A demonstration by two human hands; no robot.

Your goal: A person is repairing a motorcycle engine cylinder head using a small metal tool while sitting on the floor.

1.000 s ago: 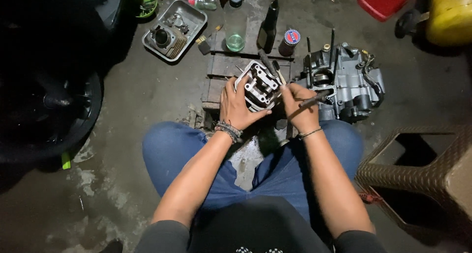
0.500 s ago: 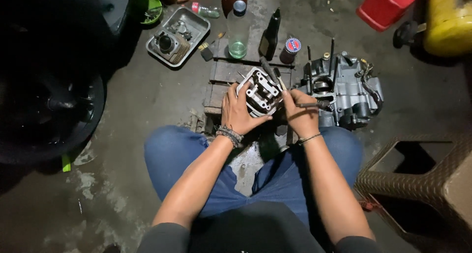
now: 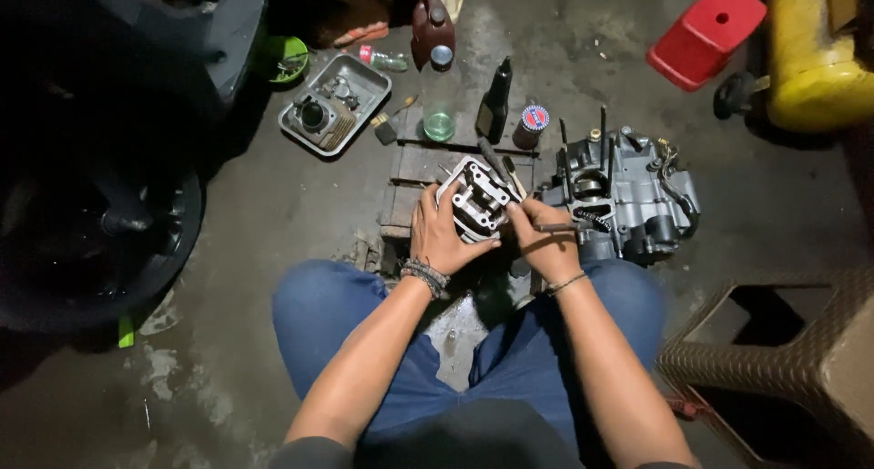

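A grey metal cylinder head (image 3: 481, 196) rests tilted on a small wooden pallet (image 3: 411, 165) in front of my knees. My left hand (image 3: 442, 235) grips its left side and holds it steady. My right hand (image 3: 544, 242) is closed around a thin dark tool (image 3: 557, 227) whose tip touches the head's right side. Just right of my hands stands a grey engine block (image 3: 628, 194) with long studs sticking up.
A metal tray (image 3: 369, 88) with small parts lies at the back left, beside a clear plastic bottle (image 3: 440, 97), a black bottle (image 3: 494, 103) and a small can (image 3: 530, 125). A dark tyre (image 3: 100, 250) is left, a red stool (image 3: 706, 34) and yellow tank (image 3: 813, 57) far right, a woven stool (image 3: 792, 369) near right.
Both hands and the cylinder head have stayed together. My right hand has shifted its tool slightly against the head. The view has tilted a little.
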